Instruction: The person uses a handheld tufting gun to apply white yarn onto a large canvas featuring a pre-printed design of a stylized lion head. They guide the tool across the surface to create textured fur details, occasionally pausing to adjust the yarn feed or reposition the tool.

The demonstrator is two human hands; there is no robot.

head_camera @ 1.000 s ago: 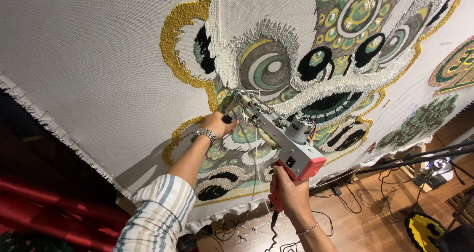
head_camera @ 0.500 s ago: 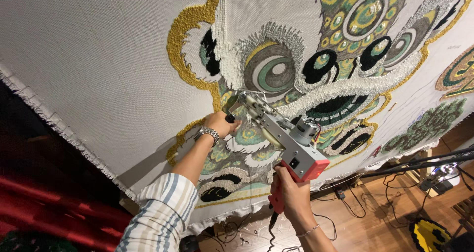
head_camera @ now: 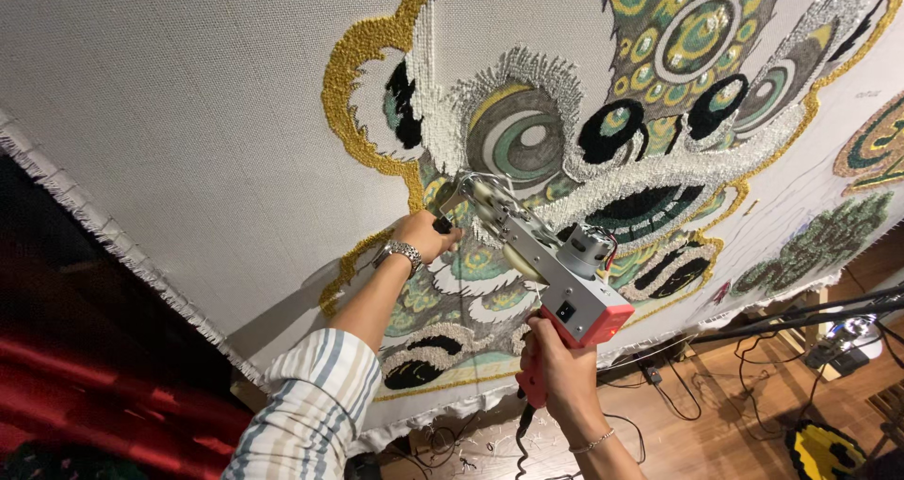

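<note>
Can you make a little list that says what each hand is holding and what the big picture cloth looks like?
left hand: grips the front handle of the tufting gun
right hand: grips the gun's red rear handle
gun tip: pressed against the cloth
cloth: stretched, partly tufted with gold, green, black and white yarn
wrist: metal watch
floor: wood, with cables

Below me, a wooden floor (head_camera: 716, 414) runs across the lower right of my view, lit warm and evenly. Black cables (head_camera: 659, 376) lie loose over it, near the base of the frame. A dark metal bar (head_camera: 800, 315) crosses above the floor at the right. A small round rug (head_camera: 824, 447) in yellow, green and black lies at the lower right corner. At my far left hangs a red curtain (head_camera: 94, 395), in deep shadow.
</note>
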